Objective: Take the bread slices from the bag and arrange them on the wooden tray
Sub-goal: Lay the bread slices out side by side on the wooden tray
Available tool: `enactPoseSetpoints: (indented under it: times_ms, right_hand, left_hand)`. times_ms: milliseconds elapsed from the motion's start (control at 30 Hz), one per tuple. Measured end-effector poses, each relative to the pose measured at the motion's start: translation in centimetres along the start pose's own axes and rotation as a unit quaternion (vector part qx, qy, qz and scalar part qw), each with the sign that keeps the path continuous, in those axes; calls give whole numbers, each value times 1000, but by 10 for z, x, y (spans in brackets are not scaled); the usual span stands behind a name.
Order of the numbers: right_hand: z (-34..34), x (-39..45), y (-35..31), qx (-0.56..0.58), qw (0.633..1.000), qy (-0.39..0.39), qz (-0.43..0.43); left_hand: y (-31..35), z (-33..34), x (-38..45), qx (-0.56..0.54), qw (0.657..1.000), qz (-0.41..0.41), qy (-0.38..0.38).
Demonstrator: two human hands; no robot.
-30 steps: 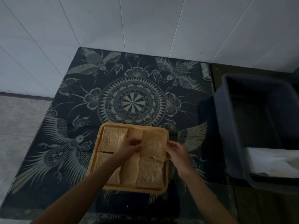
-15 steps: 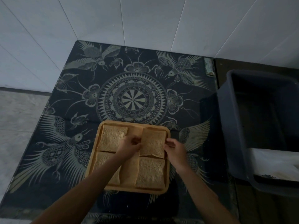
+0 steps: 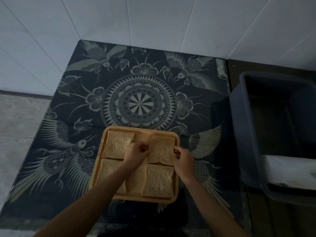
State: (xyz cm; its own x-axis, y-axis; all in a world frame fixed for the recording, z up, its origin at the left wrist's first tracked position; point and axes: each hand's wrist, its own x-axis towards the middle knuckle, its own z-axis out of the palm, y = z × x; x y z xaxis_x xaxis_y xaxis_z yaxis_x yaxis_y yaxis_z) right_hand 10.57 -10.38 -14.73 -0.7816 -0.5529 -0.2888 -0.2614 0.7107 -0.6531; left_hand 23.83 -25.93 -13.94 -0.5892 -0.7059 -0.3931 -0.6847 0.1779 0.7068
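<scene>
A wooden tray (image 3: 139, 130) lies on the patterned table near its front edge. Several bread slices rest flat on it. The far-right slice (image 3: 161, 149) sits in the tray's far right corner; my left hand (image 3: 136, 152) pinches its left edge and my right hand (image 3: 183, 159) pinches its right edge. A far-left slice (image 3: 118, 144) lies beside it. The near-right slice (image 3: 158, 181) lies below. My left forearm partly covers the near-left slice (image 3: 109, 170). No bread bag can be made out for certain.
A dark plastic bin (image 3: 239, 117) stands to the right of the table, with something white (image 3: 289, 170) at its near end. White tiled wall rises behind. The dark table top (image 3: 140, 103) with a bird and mandala pattern stretches beyond the tray.
The far-right slice has gone from tilted and raised to lying flat in the tray's far right corner. Both hands stayed at its edges. The camera tipped slightly.
</scene>
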Motion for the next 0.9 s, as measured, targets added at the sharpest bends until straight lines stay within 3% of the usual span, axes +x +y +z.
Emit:
enactPoseSetpoints:
  times_ms: [400,900]
  right_hand:
    - [-7,-39,25,65,997,-25,43]
    - [8,-60,27,80,994,-41,64]
  left_hand:
    - [-23,0,-33,10,995,-61,-83]
    - [-30,8,-55,-32,997,-51,-58]
